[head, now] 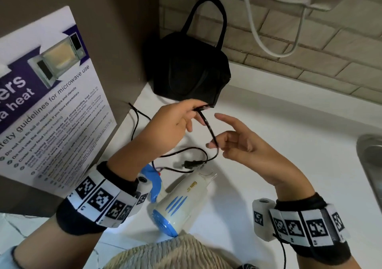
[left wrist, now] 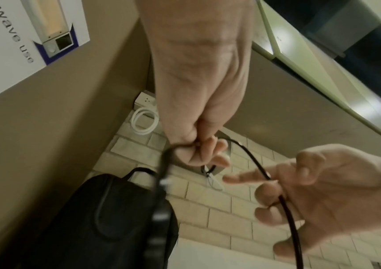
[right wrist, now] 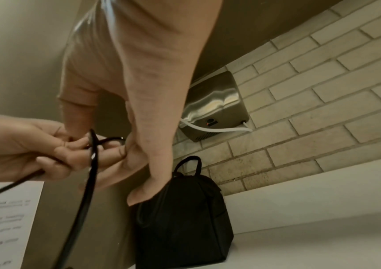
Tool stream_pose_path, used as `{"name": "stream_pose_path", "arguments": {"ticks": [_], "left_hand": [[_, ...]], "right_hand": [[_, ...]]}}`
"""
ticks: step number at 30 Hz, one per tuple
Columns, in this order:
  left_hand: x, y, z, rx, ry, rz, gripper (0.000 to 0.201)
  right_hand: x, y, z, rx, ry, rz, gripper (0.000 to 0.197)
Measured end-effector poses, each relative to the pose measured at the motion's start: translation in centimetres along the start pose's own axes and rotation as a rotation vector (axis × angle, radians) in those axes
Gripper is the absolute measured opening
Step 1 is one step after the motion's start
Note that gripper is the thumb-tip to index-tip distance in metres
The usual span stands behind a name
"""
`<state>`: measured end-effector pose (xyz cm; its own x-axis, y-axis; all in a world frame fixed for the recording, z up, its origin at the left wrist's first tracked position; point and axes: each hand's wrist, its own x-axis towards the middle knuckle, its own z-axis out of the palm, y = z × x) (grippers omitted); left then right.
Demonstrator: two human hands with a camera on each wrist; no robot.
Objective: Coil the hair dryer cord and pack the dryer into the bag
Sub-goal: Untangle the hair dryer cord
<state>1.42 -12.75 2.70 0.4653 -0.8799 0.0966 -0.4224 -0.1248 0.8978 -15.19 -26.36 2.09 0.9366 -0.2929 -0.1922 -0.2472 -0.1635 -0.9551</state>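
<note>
The white and blue hair dryer (head: 179, 204) lies on the white counter (head: 279, 134) near my body. Its black cord (head: 206, 122) runs in loose loops over the counter, with the plug (head: 191, 163) lying beside the dryer's nozzle. My left hand (head: 198, 109) pinches the cord above the counter, just in front of the black bag (head: 192, 70). My right hand (head: 216, 145) pinches the same cord a little lower, index finger stretched out. In the left wrist view the cord (left wrist: 263, 172) passes between the right hand's curled fingers (left wrist: 267, 193). The bag (right wrist: 185, 218) stands upright in the corner.
A microwave safety poster (head: 51, 103) leans on the wall at left. A steel sink (head: 372, 155) edges in at right. On the brick wall hangs a steel box (right wrist: 214, 109) with a white hose (head: 254, 26).
</note>
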Motion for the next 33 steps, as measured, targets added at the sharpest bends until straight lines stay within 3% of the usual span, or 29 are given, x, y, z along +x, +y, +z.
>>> {"name": "stream_pose_path", "arguments": {"ticks": [3, 6, 10, 14, 16, 19, 21, 24, 26, 29, 31, 33], "left_hand": [[-0.3, 1.4, 0.1, 0.085, -0.041, 0.054, 0.038], [-0.7, 2.5, 0.5, 0.077, -0.013, 0.038, 0.017], [-0.8, 2.8, 0.4, 0.174, 0.020, 0.072, 0.005], [-0.8, 2.6, -0.4, 0.223, 0.136, 0.071, 0.018], [-0.9, 2.9, -0.5, 0.163, 0.144, 0.061, 0.019], [-0.7, 3.5, -0.2, 0.113, 0.169, 0.058, 0.022], [-0.6, 3.9, -0.3, 0.022, 0.148, 0.066, 0.022], [-0.9, 4.2, -1.9, -0.023, 0.124, 0.077, 0.015], [-1.1, 4.0, -2.7, 0.136, 0.143, 0.098, 0.015], [-1.0, 3.7, -2.7, 0.321, 0.149, 0.060, 0.020], [-0.9, 3.9, -2.6, 0.230, 0.174, 0.029, 0.023], [-0.9, 4.5, -3.0, -0.015, 0.189, 0.058, 0.026]], "right_hand": [[0.1, -0.8, 0.3, 0.079, 0.014, -0.029, 0.070], [0.5, -2.2, 0.9, 0.169, 0.137, -0.123, 0.053], [0.7, -4.0, 1.0, 0.148, 0.292, -0.239, 0.025], [0.7, -5.1, 0.1, -0.028, 0.441, -0.209, 0.022], [0.7, -5.5, 0.1, -0.208, 0.407, -0.246, 0.018], [1.2, -6.4, 1.2, -0.518, 0.218, -0.356, 0.034], [1.8, -6.7, 1.8, -0.599, 0.133, -0.345, 0.029], [2.3, -6.7, 1.4, -0.579, 0.148, -0.253, 0.020], [2.3, -6.7, 0.9, -0.548, 0.162, -0.237, 0.023], [2.5, -7.5, 1.0, -0.322, 0.088, -0.255, 0.030], [2.5, -7.9, 1.2, -0.205, 0.065, -0.254, 0.031], [2.5, -8.1, 1.2, -0.144, 0.049, -0.266, 0.036]]}}
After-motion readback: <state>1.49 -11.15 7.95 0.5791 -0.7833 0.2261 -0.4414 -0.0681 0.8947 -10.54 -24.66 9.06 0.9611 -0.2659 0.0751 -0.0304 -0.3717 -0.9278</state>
